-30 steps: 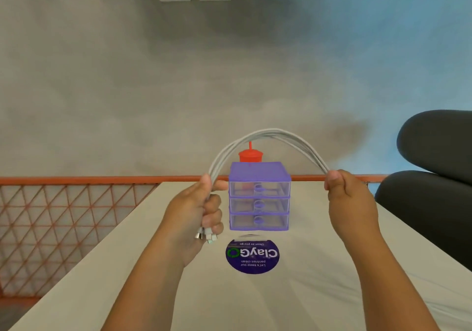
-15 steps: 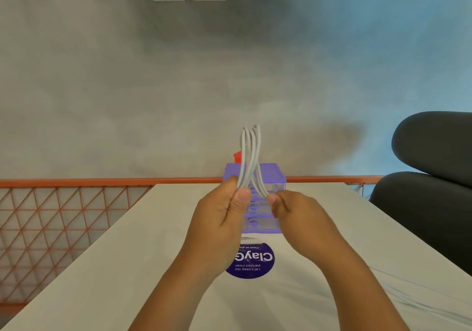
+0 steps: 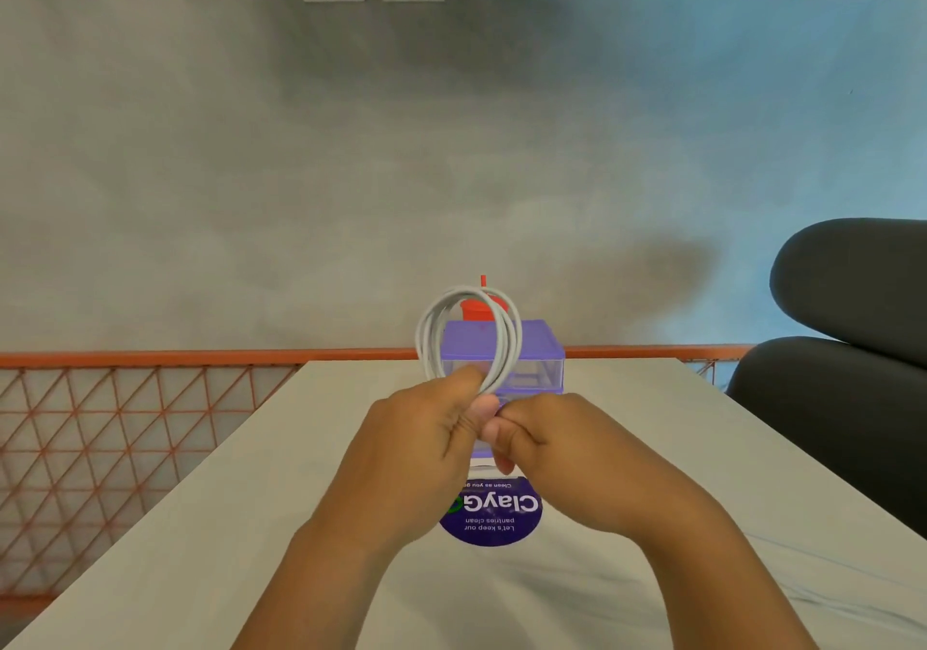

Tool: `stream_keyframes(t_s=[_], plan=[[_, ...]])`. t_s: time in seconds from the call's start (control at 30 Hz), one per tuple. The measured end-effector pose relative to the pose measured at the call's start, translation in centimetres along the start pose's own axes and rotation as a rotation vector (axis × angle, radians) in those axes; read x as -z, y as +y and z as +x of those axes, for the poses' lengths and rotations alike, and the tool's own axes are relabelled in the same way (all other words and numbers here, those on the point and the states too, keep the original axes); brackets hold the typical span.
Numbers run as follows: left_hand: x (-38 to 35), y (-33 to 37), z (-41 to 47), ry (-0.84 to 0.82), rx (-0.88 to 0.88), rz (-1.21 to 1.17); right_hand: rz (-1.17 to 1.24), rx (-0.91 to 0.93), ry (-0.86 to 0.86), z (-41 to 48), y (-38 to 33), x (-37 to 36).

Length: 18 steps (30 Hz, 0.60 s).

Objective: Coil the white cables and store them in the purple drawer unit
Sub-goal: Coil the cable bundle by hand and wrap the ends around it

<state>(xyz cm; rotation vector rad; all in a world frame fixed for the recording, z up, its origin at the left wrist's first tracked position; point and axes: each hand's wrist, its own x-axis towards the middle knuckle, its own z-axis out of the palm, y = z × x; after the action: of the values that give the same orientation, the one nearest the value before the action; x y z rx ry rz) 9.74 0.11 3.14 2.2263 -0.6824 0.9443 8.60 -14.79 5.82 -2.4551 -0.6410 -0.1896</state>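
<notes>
Low centre of the frame, our left hand (image 3: 416, 449) and right hand (image 3: 557, 444) meet above the desk (image 3: 251, 499), fingers curled tight round the base of the white cables (image 3: 425, 343), gathered in a loop. Coiling looks nearly done. Behind it, mid-frame, the purple drawer unit (image 3: 539, 343) looks closed, so storing remains.

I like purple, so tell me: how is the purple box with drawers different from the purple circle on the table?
The purple drawer unit is a box standing upright; the purple sticker is a flat circle. The drawer unit has see-through drawers; the sticker has white writing. Both are purple and on the white table.
</notes>
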Motion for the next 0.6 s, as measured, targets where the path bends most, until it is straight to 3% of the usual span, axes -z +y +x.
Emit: stream_keyframes(t_s=[0.2, 0.33, 0.47, 0.6], plan=[[1.5, 1.2, 0.3, -0.210, 0.170, -0.358, 0.060, 0.072, 0.038, -0.5, -0.6, 1.0], [2.1, 2.6, 0.4, -0.198, 0.267, -0.571, 0.075, 0.104, 0.023, -0.8, -0.9, 1.5], [3.1, 1.7, 0.6, -0.058, 0.371, -0.646, 0.047, -0.029, -0.120, -2.1, 0.4, 3.4], [3.8, 0.3, 0.6, -0.071, 0.462, -0.685, -0.041, -0.006, 0.080, -2.4, 1.2, 4.3]])
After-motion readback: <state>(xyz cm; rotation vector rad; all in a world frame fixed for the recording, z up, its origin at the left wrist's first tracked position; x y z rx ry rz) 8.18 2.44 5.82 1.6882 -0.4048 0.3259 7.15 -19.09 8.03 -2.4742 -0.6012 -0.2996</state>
